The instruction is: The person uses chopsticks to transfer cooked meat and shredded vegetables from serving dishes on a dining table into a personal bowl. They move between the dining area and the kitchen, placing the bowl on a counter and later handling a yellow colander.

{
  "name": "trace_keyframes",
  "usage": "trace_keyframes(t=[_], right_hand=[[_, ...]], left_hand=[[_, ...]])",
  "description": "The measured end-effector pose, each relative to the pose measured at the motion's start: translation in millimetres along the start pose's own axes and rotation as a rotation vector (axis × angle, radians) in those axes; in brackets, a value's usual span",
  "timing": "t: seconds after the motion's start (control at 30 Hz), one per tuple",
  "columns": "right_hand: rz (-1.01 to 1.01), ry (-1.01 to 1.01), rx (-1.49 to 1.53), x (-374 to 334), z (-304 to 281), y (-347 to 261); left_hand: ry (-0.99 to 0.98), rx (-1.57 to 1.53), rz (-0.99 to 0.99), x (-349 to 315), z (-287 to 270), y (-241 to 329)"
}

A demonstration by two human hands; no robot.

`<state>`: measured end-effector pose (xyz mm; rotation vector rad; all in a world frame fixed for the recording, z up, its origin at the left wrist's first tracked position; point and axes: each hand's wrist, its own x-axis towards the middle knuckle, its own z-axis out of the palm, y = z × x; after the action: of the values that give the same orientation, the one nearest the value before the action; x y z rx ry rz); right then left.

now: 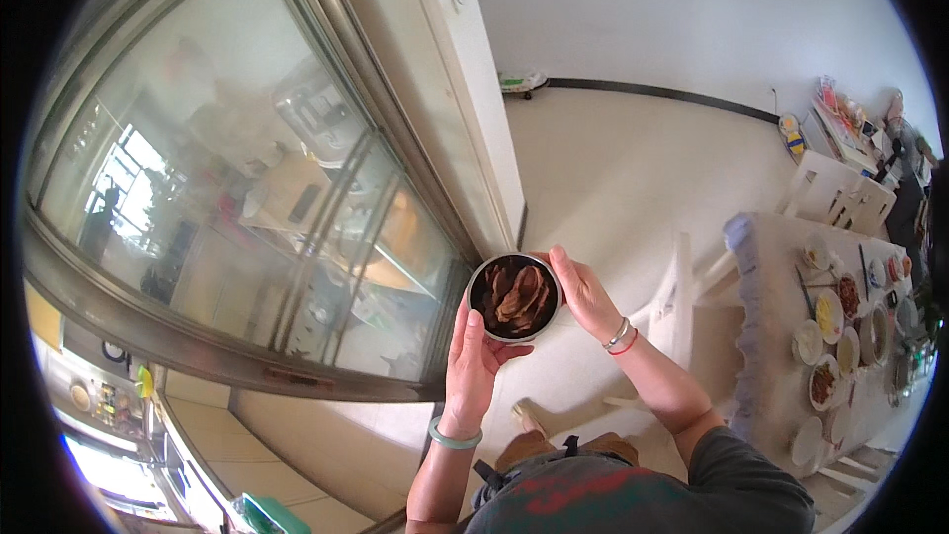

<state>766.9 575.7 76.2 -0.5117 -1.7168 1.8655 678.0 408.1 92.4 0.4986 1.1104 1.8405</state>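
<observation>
Glass [198,148] in a metal surround [346,30] occupies the left and upper left of the frame. A teal item [269,516], kind unclear, is located at the lower left edge.

The left hand [474,361] is positioned just below the centre. A pale green bangle [456,434] encircles its wrist. The fingers are partly closed and curve around the lower left side of the bowl, with the thumb against the near side.

The bowl [514,255] is located at the centre of the frame, round, with a pale rim and a dark interior. It contains reddish-brown pieces [519,297].

The right hand [585,302] is positioned right of centre. Its fingers are partly closed on the right side of the bowl; the thumb points toward the top of the frame. A silver bracelet [619,332] and a red cord [625,343] encircle its wrist.

A white chair [677,307] is located further right. The covered table [766,257] at the right side bears several plates and bowls of food.
</observation>
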Motion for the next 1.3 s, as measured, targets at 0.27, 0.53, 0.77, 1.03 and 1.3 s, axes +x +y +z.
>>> trace_keyframes(t=[0.27, 0.53, 0.77, 1.03, 1.3], right_hand=[[-0.302, 0.110, 0.035, 158, 43, -10], [-0.444, 0.190, 0.055, 360, 29, -24], [-0.420, 0.070, -0.123, 489, -23, -29], [-0.511, 0.263, -0.438, 613, -31, 13], [-0.579, 0.195, -0.246, 608, -15, 2]], left_hand=[[0.042, -0.027, 0.042, 80, -43, 67], [-0.044, -0.027, 0.160, 178, -46, 107], [-0.017, -0.125, 0.191, 268, -36, 120], [0.082, -0.118, 0.242, 312, -39, 122], [0.066, -0.081, 0.214, 346, -44, 119]])
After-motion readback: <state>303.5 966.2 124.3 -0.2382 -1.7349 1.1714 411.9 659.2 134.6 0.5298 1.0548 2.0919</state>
